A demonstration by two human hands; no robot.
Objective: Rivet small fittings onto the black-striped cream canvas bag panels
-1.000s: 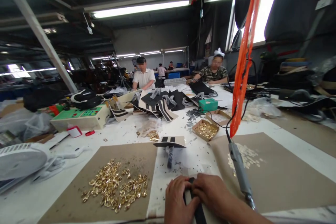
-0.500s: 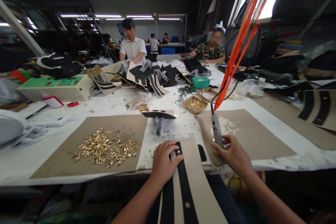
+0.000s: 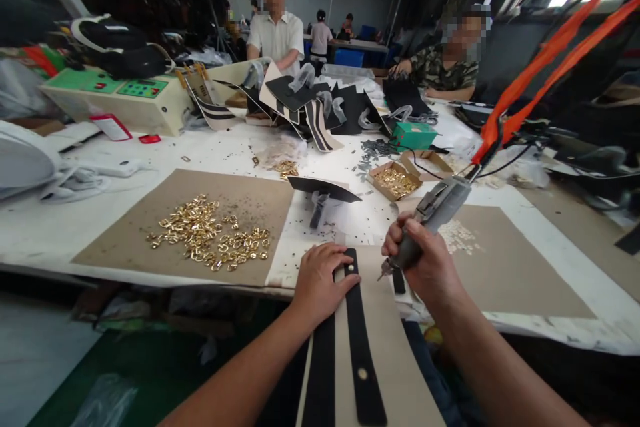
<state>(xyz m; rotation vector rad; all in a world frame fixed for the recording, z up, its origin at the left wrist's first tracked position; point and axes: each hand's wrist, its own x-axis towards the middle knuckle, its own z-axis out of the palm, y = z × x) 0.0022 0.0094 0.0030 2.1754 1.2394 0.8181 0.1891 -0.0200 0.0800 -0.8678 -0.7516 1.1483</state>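
My left hand [image 3: 323, 280] presses on the top end of a beige panel [image 3: 383, 340] that drapes over the table's front edge. Its thumb and forefinger rest on either side of a small pale disc [image 3: 351, 268] near the end of a black strap [image 3: 361, 333]. Farther down that strap is a second round spot. In my right hand [image 3: 425, 260] is a grey electric screwdriver [image 3: 443, 201], fingers wrapped round its body. Its bit points down and left, just above the panel and right of the strap. Orange bands [image 3: 560, 60] run from its top to the upper right.
Gold-coloured metal fittings [image 3: 200, 233] lie heaped on a brown sheet at left. Small pale discs [image 3: 457, 237] lie on another sheet at right. Behind are a carton of gold pieces [image 3: 395, 180], a green box [image 3: 414, 135] and piled black-and-beige panels [image 3: 320, 103]. Two people sit across the table.
My right hand has closed round the screwdriver and brought it left and tilted over the panel, stretching the orange bands rightward. My left hand stays at the strap's end. The view has shifted.
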